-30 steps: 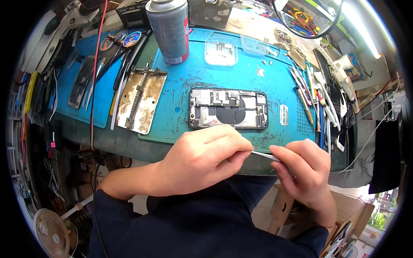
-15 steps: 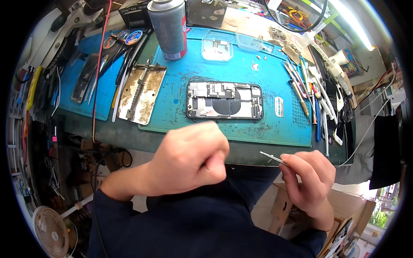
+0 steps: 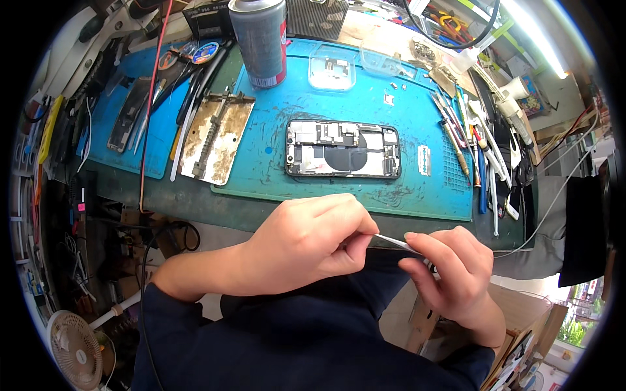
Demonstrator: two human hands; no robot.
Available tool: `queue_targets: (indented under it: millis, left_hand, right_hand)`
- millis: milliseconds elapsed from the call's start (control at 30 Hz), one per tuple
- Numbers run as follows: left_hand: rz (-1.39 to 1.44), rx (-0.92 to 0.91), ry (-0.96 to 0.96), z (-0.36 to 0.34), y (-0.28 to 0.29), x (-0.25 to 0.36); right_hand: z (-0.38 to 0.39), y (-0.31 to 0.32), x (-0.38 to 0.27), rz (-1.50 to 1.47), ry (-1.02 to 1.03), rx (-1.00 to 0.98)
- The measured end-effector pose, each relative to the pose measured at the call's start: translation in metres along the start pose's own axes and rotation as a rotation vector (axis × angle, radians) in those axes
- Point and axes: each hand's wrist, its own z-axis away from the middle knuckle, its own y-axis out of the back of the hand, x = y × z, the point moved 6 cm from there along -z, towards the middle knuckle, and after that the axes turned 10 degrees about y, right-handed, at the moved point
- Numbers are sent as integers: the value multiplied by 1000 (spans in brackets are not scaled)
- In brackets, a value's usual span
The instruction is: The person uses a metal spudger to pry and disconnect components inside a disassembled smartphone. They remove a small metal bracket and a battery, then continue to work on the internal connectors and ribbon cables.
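Above my lap, at the bench's front edge, my right hand (image 3: 454,270) grips slim metal tweezers (image 3: 394,242) between thumb and fingers. Their pointed end reaches the fingertips of my left hand (image 3: 319,238), which is closed in a pinch. Whatever sits between those left fingers, if anything, is hidden or too small to name. Beyond both hands an opened phone (image 3: 343,148) lies sideways on the blue work mat (image 3: 261,176), its inner boards and a dark round pad exposed. To the phone's right is a flat razor blade (image 3: 424,160).
A spray can (image 3: 259,49) stands at the mat's back left, near a stained metal holder (image 3: 218,140). Clear plastic boxes (image 3: 332,68) and small loose parts sit at the back. Several tools, including a screwdriver (image 3: 482,182), crowd the right side. A red cable (image 3: 152,85) hangs at left.
My hands have come together. My left hand moved right and my right hand slightly left, so the tweezers' tip now meets the left fingertips. The phone stays on the mat.
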Motion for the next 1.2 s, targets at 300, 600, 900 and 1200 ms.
queue_targets:
  millis: [300,600,900,1200]
  left_hand:
    - [-48,4,64,10,19,-6]
    - [-196,-570,-249,42,-52,13]
    - [-644,94,-212,-1,-6,-5]
    - [-734,17,-64,-3,-10,-14]
  right_hand:
    - [8,20,10,56,-73,42]
    - [-17,-10,71,76,-200,-81]
    - [-36,-22,80,83,-106,-123]
    - [-38,-25,81,69,-103,-156]
